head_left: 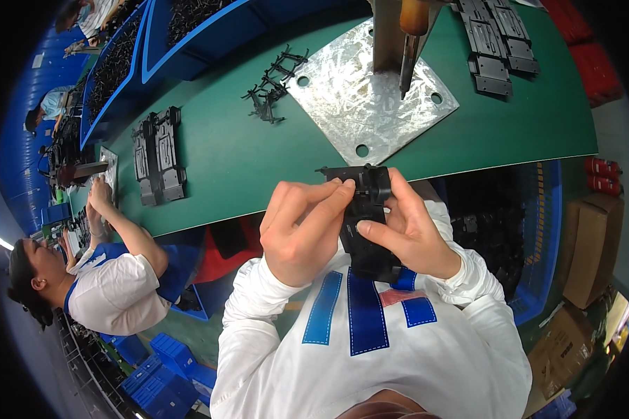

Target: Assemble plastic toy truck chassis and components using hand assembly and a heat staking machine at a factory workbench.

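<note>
Being held nearside of the silver, square metal plate (pixel 349 91): one black, oblong plastic part (pixel 367 250), clasped by the right grip (pixel 421 237); top end touched by the left grip (pixel 300 227), its closure not discernible.

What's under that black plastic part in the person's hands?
Past its edges, I see a white long-sleeved shirt with blue rectangular patches, and a green tabletop. Whatever lies beneath the black plastic part is hidden, covered by it, the bare left hand and bare right hand.

Factory assembly workshop: long green workbench (pixel 220 160), blue bins (pixel 206 59) heaped with small black parts (pixel 112 78), co-worker (pixel 115 297) alongside.
</note>
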A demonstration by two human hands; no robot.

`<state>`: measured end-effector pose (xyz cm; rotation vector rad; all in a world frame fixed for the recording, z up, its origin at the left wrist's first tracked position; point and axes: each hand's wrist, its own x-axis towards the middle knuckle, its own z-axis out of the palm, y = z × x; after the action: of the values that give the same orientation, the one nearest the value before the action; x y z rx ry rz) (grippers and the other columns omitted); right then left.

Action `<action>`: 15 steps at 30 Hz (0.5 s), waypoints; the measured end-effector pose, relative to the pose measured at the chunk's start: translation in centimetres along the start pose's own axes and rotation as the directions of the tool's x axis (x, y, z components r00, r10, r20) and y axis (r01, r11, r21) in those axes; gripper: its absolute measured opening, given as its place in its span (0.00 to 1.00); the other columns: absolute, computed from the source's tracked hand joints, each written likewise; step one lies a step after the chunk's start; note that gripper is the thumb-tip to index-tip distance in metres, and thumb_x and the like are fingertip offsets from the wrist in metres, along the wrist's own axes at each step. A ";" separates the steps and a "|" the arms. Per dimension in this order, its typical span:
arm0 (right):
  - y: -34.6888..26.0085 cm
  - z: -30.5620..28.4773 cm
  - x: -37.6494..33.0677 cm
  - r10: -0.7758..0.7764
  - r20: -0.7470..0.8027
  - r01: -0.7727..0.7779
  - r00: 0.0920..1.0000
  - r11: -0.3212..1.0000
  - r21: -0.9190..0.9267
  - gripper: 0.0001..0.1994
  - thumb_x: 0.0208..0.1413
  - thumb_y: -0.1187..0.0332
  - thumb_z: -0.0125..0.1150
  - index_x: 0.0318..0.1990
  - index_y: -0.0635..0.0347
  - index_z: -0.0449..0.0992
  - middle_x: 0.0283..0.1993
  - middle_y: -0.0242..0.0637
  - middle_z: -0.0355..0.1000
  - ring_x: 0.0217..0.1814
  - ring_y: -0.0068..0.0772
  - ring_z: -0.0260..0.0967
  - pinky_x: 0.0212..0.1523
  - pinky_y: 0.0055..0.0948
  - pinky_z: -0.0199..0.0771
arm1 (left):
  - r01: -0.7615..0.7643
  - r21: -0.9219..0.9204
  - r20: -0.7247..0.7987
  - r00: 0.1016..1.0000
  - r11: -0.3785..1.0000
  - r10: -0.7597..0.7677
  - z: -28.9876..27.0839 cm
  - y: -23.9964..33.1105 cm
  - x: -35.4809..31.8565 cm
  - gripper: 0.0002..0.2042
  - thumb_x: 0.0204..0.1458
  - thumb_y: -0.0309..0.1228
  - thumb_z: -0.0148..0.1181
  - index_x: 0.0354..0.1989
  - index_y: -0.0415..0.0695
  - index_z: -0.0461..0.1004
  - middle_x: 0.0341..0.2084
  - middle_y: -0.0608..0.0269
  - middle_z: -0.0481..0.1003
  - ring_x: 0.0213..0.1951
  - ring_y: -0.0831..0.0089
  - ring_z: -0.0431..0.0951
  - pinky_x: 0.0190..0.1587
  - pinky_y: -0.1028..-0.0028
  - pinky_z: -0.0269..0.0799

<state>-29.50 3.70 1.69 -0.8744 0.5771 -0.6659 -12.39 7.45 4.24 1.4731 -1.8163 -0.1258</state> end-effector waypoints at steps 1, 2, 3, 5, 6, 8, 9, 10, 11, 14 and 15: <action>0.1 -0.1 0.1 0.000 -0.004 0.000 1.000 1.000 -0.025 0.22 0.56 0.79 0.56 0.58 0.65 0.60 0.53 0.37 0.67 0.53 0.22 0.66 0.51 0.23 0.69 | -0.002 -0.001 0.000 1.000 1.000 0.002 0.1 0.0 0.0 0.15 0.35 0.13 0.68 0.35 0.39 0.82 0.28 0.58 0.77 0.29 0.68 0.75 0.31 0.75 0.72; 0.2 -0.2 0.2 -0.002 -0.006 0.002 1.000 1.000 -0.025 0.22 0.56 0.79 0.56 0.58 0.65 0.60 0.53 0.37 0.67 0.53 0.22 0.66 0.51 0.23 0.69 | -0.036 0.008 0.004 0.999 0.999 0.036 0.1 0.0 0.0 0.18 0.32 0.12 0.67 0.36 0.39 0.81 0.29 0.60 0.77 0.29 0.68 0.74 0.31 0.75 0.72; 0.3 -0.1 0.3 -0.039 -0.035 0.039 0.999 0.999 0.000 0.18 0.57 0.77 0.56 0.55 0.65 0.63 0.50 0.35 0.68 0.50 0.20 0.66 0.48 0.22 0.69 | -0.070 0.015 0.008 0.998 0.997 0.070 0.2 0.0 0.0 0.20 0.29 0.12 0.65 0.37 0.39 0.81 0.29 0.62 0.76 0.29 0.68 0.73 0.30 0.75 0.72; 0.4 0.1 0.4 -0.076 -0.065 0.077 0.995 0.997 0.025 0.14 0.59 0.75 0.57 0.51 0.66 0.65 0.47 0.34 0.70 0.48 0.17 0.66 0.46 0.20 0.68 | -0.092 0.027 -0.001 0.996 0.995 0.092 0.3 0.3 -0.2 0.20 0.29 0.14 0.66 0.37 0.39 0.81 0.29 0.62 0.76 0.28 0.69 0.73 0.29 0.75 0.72; 0.4 0.1 0.4 -0.086 -0.099 0.085 0.991 0.996 -0.015 0.11 0.59 0.75 0.57 0.48 0.66 0.67 0.44 0.32 0.70 0.45 0.16 0.65 0.44 0.19 0.68 | -0.113 0.049 -0.008 0.994 0.992 0.113 0.3 0.5 -0.2 0.19 0.30 0.15 0.66 0.37 0.39 0.81 0.29 0.61 0.76 0.28 0.70 0.73 0.29 0.75 0.72; 0.3 0.4 0.5 -0.100 -0.134 0.093 0.986 0.994 -0.056 0.08 0.60 0.74 0.56 0.44 0.66 0.68 0.40 0.31 0.71 0.43 0.15 0.65 0.43 0.18 0.67 | -0.157 0.082 0.001 0.987 0.984 0.158 0.2 0.7 -0.3 0.18 0.31 0.17 0.67 0.37 0.40 0.82 0.31 0.61 0.76 0.28 0.71 0.73 0.28 0.76 0.72; 0.1 0.7 0.5 -0.141 -0.162 0.131 0.977 0.989 -0.074 0.06 0.60 0.73 0.56 0.41 0.66 0.69 0.38 0.30 0.71 0.40 0.14 0.64 0.41 0.18 0.67 | -0.158 0.082 0.001 0.987 0.984 0.159 0.1 0.9 -0.3 0.18 0.31 0.17 0.67 0.37 0.40 0.82 0.31 0.61 0.76 0.28 0.71 0.73 0.28 0.76 0.72; 0.1 0.9 0.5 -0.182 -0.188 0.167 0.965 0.982 -0.092 0.05 0.60 0.73 0.56 0.38 0.65 0.69 0.35 0.29 0.71 0.38 0.13 0.63 0.39 0.17 0.66 | -0.178 0.098 0.016 0.984 0.979 0.177 -0.1 1.1 -0.2 0.19 0.31 0.17 0.67 0.37 0.39 0.82 0.32 0.61 0.76 0.28 0.71 0.73 0.28 0.76 0.72; 0.1 0.9 0.4 -0.182 -0.187 0.167 0.965 0.982 -0.092 0.05 0.60 0.73 0.56 0.38 0.65 0.69 0.35 0.29 0.71 0.38 0.13 0.63 0.39 0.17 0.66 | -0.197 0.114 0.031 0.980 0.974 0.195 -0.3 1.3 -0.3 0.19 0.31 0.16 0.67 0.37 0.39 0.82 0.32 0.60 0.76 0.28 0.70 0.73 0.28 0.76 0.72; 0.3 0.9 0.1 -0.211 -0.210 0.182 0.955 0.972 -0.148 0.06 0.59 0.72 0.57 0.35 0.64 0.68 0.32 0.29 0.70 0.36 0.13 0.62 0.36 0.17 0.65 | -0.244 0.122 0.082 0.969 0.962 0.235 -0.8 1.4 -0.4 0.22 0.27 0.19 0.64 0.39 0.38 0.82 0.34 0.58 0.77 0.28 0.70 0.72 0.28 0.76 0.72; 0.3 1.0 0.1 -0.232 -0.223 0.196 0.947 0.966 -0.170 0.06 0.58 0.71 0.57 0.33 0.64 0.68 0.31 0.29 0.69 0.34 0.13 0.61 0.35 0.18 0.64 | -0.271 0.123 0.102 0.960 0.955 0.260 -0.9 1.4 -0.4 0.23 0.25 0.20 0.63 0.39 0.38 0.81 0.35 0.57 0.77 0.29 0.70 0.72 0.28 0.76 0.72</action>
<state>-28.69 4.29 1.94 -1.0097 0.7627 -0.9465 -12.93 8.59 5.38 1.3148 -2.1097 0.0721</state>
